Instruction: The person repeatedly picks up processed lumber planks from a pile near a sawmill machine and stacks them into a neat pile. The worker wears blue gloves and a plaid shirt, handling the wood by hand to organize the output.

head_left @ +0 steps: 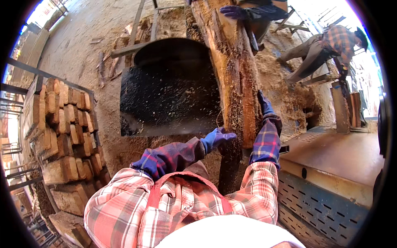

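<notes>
A long, rough log with torn bark and a flat sawn strip runs away from me, its near end close to my body. My left hand, in a blue glove, holds the log's left edge near that end, thumb and a finger apart on the wood. My right hand, also gloved, presses along the log's right side with its fingers pointing away from me; their tips are partly hidden. Farther up the log, a co-worker's dark-gloved hand rests on it. A dark metal sheet strewn with wood chips lies left of the log.
A stack of cut boards stands on my left. On my right is a metal machine table with a slotted side panel. Beyond it, another person in a plaid shirt bends forward. Sawdust covers the ground.
</notes>
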{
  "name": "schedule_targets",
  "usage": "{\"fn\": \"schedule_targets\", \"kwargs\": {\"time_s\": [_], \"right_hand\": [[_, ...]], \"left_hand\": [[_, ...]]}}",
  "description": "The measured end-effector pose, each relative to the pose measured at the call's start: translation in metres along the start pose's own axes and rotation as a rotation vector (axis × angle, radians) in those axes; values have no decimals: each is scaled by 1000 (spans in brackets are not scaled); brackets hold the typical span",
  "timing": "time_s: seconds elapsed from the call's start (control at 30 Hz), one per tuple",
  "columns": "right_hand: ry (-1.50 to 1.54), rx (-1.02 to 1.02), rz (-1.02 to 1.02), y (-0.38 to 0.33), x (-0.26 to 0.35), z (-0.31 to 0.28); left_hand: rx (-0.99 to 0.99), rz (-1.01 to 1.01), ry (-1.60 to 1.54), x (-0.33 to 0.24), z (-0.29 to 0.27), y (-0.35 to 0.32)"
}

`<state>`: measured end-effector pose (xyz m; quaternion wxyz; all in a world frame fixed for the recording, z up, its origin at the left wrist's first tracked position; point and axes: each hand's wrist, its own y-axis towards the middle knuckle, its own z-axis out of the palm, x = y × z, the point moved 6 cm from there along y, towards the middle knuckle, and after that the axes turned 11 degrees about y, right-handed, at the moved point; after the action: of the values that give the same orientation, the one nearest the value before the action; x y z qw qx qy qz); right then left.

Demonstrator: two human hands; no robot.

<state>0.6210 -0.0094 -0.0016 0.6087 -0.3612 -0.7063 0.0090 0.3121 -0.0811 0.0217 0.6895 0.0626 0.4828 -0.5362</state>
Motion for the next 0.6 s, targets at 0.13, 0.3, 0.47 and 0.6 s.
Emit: {"fn": "schedule_targets", "kwargs": {"time_s": [0.13,0.3,0.47,0.6], "right_hand": [[-36,-12,-141,-3,-13,19],[-148,-17,-173,11,-24,19],[-170,-1,-92,34,-45,18],[169,57,-183,45,-60,25]], "left_hand": [[9,10,-47,-7,-5,-18],[-43,-76,66,-10,-10,-31],[-50,21,-55,-15,-13,-33],[-63,14,-85,-17,-11,-39]]}}
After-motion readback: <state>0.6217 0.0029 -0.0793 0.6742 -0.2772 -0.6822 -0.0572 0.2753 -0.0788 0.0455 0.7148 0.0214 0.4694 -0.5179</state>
